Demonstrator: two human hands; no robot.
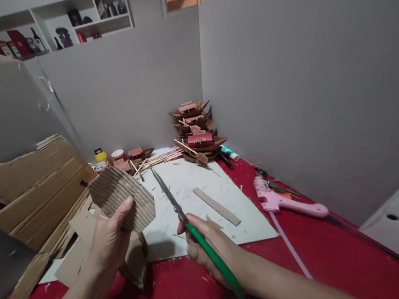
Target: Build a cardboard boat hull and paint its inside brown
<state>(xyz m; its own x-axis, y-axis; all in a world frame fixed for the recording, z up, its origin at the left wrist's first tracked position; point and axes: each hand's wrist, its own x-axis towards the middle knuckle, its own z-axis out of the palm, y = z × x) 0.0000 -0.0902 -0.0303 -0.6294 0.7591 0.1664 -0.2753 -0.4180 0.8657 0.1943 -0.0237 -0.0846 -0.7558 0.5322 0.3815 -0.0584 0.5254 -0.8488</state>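
My left hand grips a piece of corrugated cardboard, thumb pressed on its ribbed face. The piece has angled corners and is held up, tilted, above the table. In my right hand is a pair of scissors with green handles; the blades look closed and point up and left, apart from the cardboard. Below my left hand sits a brown cardboard boat shape, partly hidden by the hand. A narrow cardboard strip lies on the white board beyond my right hand.
Large cardboard sheets stand at the left. Several model boats are stacked in the back corner, with thin sticks beside them. A pink glue gun lies at the right on the red tabletop. Paper cups stand at the back left.
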